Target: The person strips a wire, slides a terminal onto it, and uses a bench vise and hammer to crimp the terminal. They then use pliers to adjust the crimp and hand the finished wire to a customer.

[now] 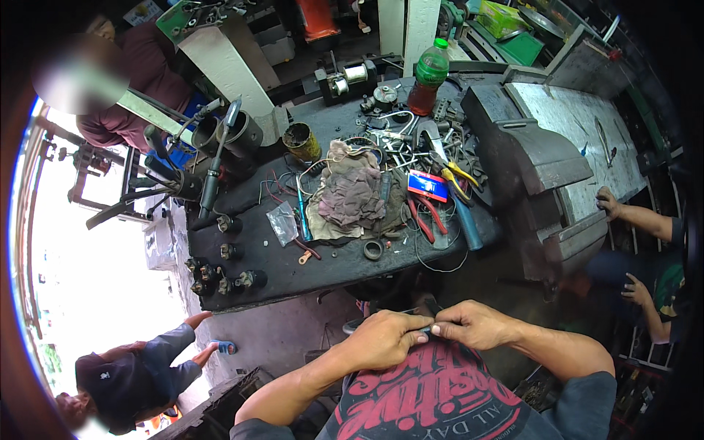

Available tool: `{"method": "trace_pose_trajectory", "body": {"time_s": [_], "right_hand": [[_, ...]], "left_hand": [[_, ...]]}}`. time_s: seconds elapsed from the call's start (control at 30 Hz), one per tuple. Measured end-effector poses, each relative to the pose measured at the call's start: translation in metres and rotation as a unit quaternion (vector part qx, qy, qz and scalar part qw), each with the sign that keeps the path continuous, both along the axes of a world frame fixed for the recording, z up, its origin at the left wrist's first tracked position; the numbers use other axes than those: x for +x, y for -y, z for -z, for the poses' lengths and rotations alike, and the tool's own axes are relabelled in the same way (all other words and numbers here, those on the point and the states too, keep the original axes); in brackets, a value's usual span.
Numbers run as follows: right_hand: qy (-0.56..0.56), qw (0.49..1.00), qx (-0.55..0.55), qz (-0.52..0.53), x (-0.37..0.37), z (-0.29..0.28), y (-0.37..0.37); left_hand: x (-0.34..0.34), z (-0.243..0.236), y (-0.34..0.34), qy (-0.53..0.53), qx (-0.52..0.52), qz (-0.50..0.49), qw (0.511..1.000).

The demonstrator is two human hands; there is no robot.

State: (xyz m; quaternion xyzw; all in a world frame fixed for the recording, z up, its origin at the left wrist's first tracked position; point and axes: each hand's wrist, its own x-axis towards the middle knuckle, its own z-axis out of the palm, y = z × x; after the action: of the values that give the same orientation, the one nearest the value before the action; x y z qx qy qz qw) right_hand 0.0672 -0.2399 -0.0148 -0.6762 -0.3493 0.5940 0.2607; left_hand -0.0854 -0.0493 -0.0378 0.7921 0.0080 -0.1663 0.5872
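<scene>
1) Left hand (387, 339): fingers closed, pinching small part (425, 330)
2) Small part: between the hands, short of bench (308, 280), mostly hidden
3) Right hand (473, 325): likewise closed on it
4) Judgement: fingertip handling under way; next move calls for steady grip

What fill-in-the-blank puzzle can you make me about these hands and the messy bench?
The person's bare left hand and bare right hand are held close ____ around a small, mostly hidden object.
The round screw cap on the tall plastic bottle is coloured ____.
The metal pliers just below the blue-and-red rectangular box have handles coloured ____.
The round yellow metal can stands to the ____ of the crumpled greyish cloth.
Missing words: together; green; red; left.
</scene>
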Motion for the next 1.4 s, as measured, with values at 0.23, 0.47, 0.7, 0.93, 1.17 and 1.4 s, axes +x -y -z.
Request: {"method": "trace_pose_trajectory", "body": {"time_s": [0.23, 0.47, 0.7, 0.93, 1.17, 1.4], "right_hand": [[0.071, 0.992, -0.034, -0.094, -0.007, -0.003, -0.016], [0.029, 0.998, -0.013, -0.056, 0.019, 0.010, -0.063], [0.490, 0.850, 0.140, 0.131, 0.168, 0.067, -0.192], [0.625, 0.778, 0.007, -0.055, 0.242, 0.137, -0.259], [0.134, 0.906, 0.248, 0.315, 0.311, 0.097, -0.271], [0.144, 0.822, 0.481, 0.268, 0.278, 0.007, -0.266]], "left_hand": [[-0.005, -0.002, 0.004, -0.083, 0.117, 0.075, 0.987], [-0.019, -0.003, -0.024, -0.062, 0.053, -0.103, 0.991], [-0.054, -0.022, -0.077, -0.172, -0.318, -0.269, 0.893], [-0.066, -0.033, -0.062, -0.164, -0.431, -0.363, 0.810], [-0.067, -0.074, -0.050, -0.072, -0.505, -0.456, 0.729], [-0.008, -0.096, -0.054, -0.033, -0.439, -0.486, 0.755]]}}
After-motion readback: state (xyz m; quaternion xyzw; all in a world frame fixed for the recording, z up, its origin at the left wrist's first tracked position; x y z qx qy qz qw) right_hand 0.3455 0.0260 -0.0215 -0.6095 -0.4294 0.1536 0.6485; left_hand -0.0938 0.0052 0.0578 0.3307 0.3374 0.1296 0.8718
